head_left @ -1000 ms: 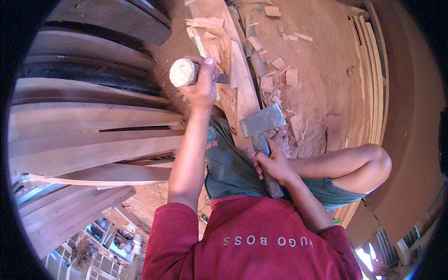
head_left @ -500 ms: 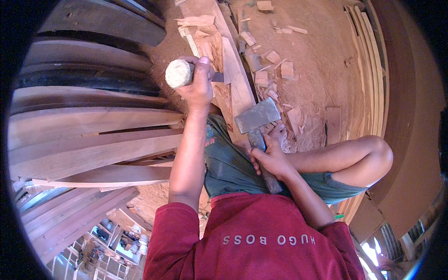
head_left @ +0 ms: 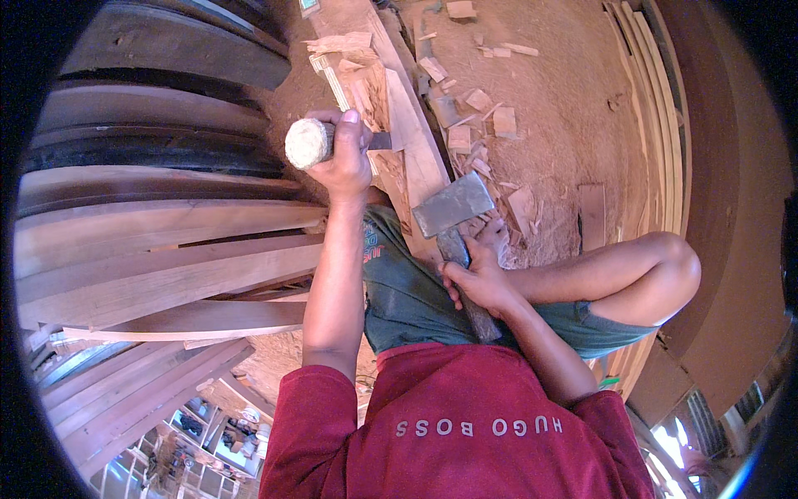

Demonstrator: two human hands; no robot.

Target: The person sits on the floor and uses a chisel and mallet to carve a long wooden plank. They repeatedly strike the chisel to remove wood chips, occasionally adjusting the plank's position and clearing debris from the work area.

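Observation:
My left hand [head_left: 342, 162] is wrapped round the handle of a chisel [head_left: 308, 143], whose pale, blunt butt end faces up. Its dark metal blade meets a long wooden beam [head_left: 413, 137] running away from me between my legs. A rough, splintered hollow shows in the beam's upper face beside the blade. My right hand [head_left: 482, 279] grips a hammer [head_left: 453, 205] midway along its dark handle. The hammer's blocky grey metal head lies over the beam, to the right of and nearer than the chisel.
Wood chips [head_left: 478, 100] are scattered on the dusty ground right of the beam. Curved planks [head_left: 166, 220] are stacked along the left. Long thin boards [head_left: 657, 108] stand at the right. My bent leg [head_left: 640, 279] lies right of the hammer. Shelves [head_left: 212, 437] with small items show at lower left.
The chisel and my left hand have shifted slightly left and down in the picture. The hammer has moved only a little, and the whole view has shifted slightly. Both grips are the same.

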